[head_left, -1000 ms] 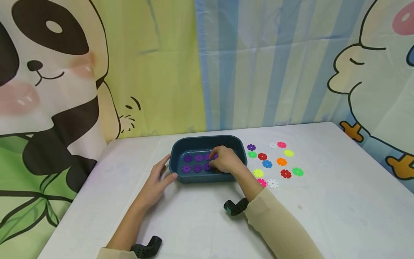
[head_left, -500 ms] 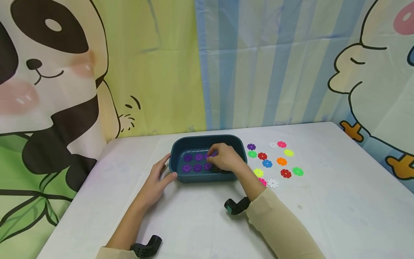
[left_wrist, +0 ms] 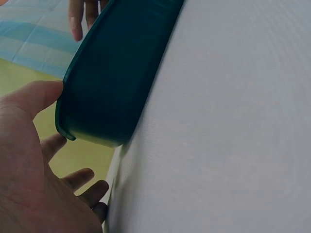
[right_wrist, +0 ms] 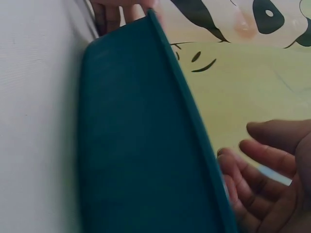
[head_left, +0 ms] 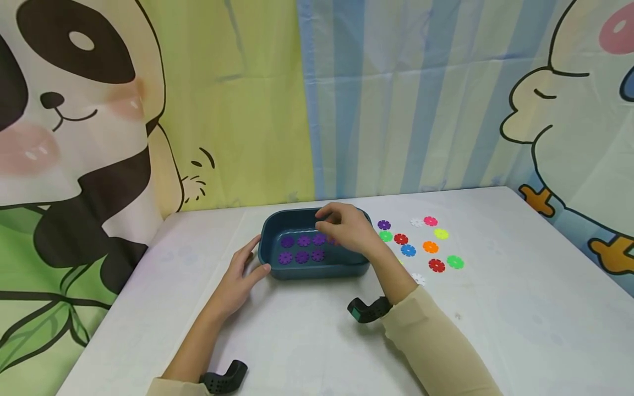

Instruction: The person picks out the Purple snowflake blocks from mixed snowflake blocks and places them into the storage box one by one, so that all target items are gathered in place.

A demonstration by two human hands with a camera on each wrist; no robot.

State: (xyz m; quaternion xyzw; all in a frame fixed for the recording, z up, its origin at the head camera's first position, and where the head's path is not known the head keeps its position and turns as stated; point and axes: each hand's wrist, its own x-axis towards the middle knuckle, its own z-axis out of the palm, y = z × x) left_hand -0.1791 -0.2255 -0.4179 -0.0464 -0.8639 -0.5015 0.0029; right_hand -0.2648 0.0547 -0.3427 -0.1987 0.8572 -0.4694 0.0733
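A dark teal plastic bin (head_left: 312, 272) stands on the table. Inside it, several purple notched plastic discs (head_left: 302, 257) lie in two rows. My left hand (head_left: 233, 286) rests against the bin's left end; in the left wrist view its thumb and index fingertip touch the rim at the corner, the other fingers loose. Above the bin's right part hovers my right hand (head_left: 349, 226), thumb and index finger apart, with nothing visible between them. It partly covers a disc at the right end of the back row. The right wrist view has this hand beside the bin's outer wall (right_wrist: 136, 121).
Loose notched discs in several colours lie right of the bin, among them a blue one (head_left: 408, 251), an orange one (head_left: 430, 247) and a green one (head_left: 455, 262). A white cloth covers the table (head_left: 297, 341). Printed curtains (head_left: 247, 110) hang behind it.
My right hand has lifted from the discs in the bin and shifted slightly right, its thumb and index finger parting. The left hand and the bin stay nearly where they were.
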